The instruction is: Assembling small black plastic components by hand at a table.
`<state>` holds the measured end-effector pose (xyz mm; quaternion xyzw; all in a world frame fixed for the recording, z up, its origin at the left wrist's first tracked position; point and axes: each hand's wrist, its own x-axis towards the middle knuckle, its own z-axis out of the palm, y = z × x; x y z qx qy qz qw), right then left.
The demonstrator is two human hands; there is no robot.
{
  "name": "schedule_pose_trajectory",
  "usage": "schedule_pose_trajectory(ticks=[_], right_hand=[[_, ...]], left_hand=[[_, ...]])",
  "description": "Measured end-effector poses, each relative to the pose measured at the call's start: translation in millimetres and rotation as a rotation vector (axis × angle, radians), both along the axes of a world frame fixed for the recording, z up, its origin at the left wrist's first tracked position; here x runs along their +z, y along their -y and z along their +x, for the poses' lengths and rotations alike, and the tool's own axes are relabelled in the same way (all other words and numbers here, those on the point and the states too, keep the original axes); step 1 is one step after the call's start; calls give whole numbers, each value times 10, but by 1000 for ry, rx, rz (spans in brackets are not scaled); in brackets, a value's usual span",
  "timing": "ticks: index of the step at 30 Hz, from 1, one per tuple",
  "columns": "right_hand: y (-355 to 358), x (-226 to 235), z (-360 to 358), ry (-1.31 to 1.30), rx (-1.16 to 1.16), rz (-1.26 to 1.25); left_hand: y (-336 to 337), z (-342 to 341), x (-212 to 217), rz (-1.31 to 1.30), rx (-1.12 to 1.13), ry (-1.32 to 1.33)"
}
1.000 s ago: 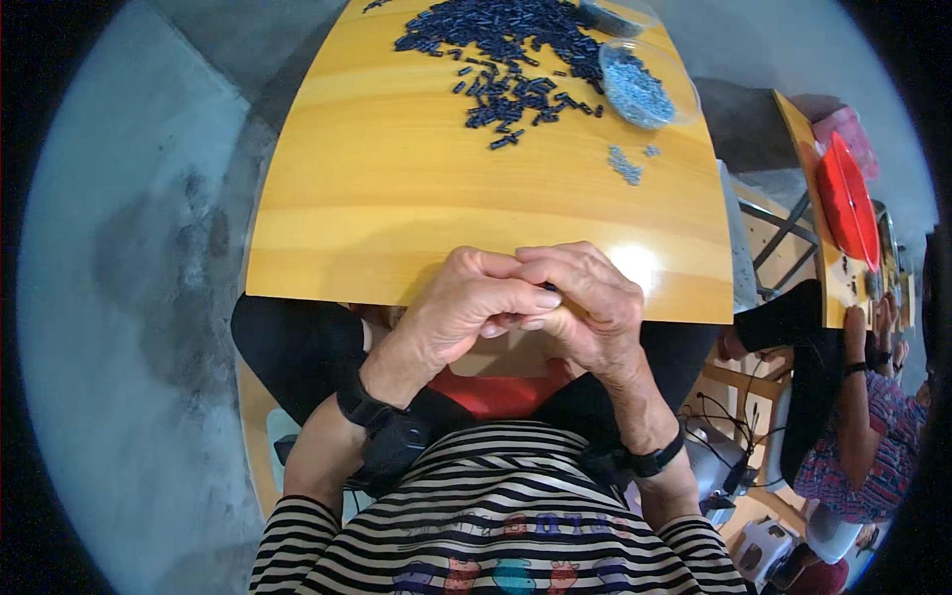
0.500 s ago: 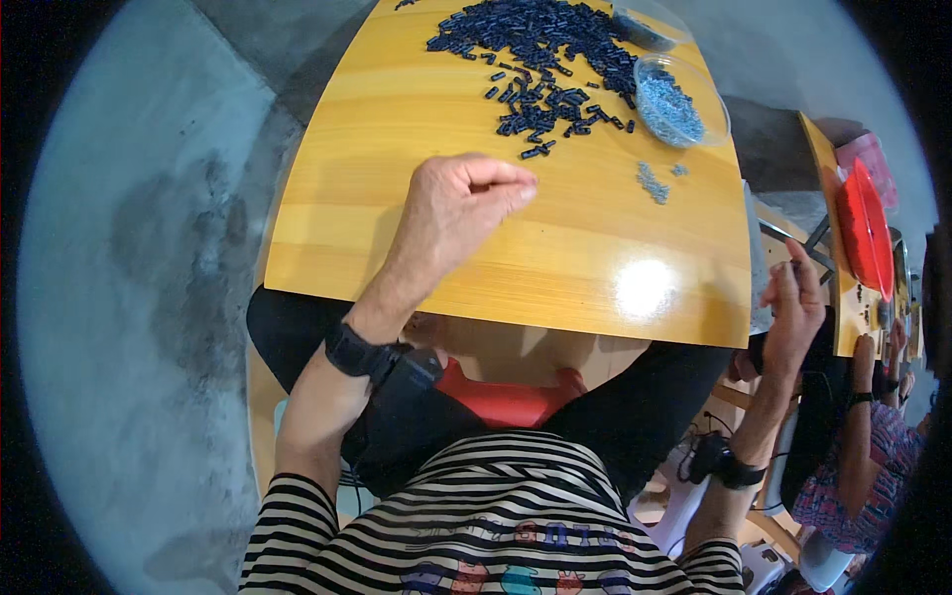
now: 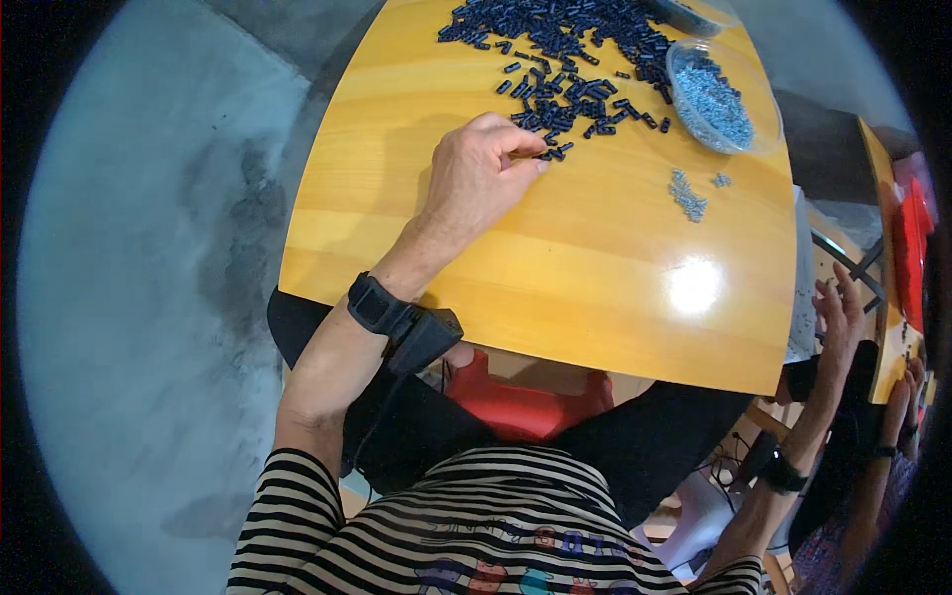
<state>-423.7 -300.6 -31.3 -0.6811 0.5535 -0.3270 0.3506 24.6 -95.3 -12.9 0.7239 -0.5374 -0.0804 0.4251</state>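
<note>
My left hand [image 3: 481, 171] is over the yellow table with its thumb and forefinger closed at the near edge of a scatter of small black cylindrical pieces [image 3: 577, 96]. One short black piece [image 3: 545, 156] shows right at the fingertips, apparently pinched between them. My right hand [image 3: 841, 309] is out past the right edge of the table, its fingers apart and nothing visible in them. A clear plastic bowl [image 3: 710, 104] of small silvery metal bits, seemingly screws, stands at the far right. A little heap of the same bits [image 3: 686, 196] lies nearer on the tabletop.
The wooden table [image 3: 416, 238] ends just before my lap. A second clear container [image 3: 694, 12] stands behind the bowl. Beyond the right edge are a grey-white surface [image 3: 805, 268], another table with a red basin [image 3: 910, 253], and a co-worker's arm [image 3: 883, 466].
My left hand has moved forward and slightly right to the nearest black pieces. My right hand's fingers have spread beside the table edge. The whole view has shifted slightly.
</note>
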Motion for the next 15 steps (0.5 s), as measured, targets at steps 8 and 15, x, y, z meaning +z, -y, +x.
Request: schedule_pose_trajectory(ticks=[8, 15], right_hand=[[-740, 610, 1235, 149, 332, -124], [-1344, 581, 1925, 20, 529, -217]], left_hand=[[-27, 78, 5, 59, -19, 6], [-17, 91, -9, 32, -79, -26]])
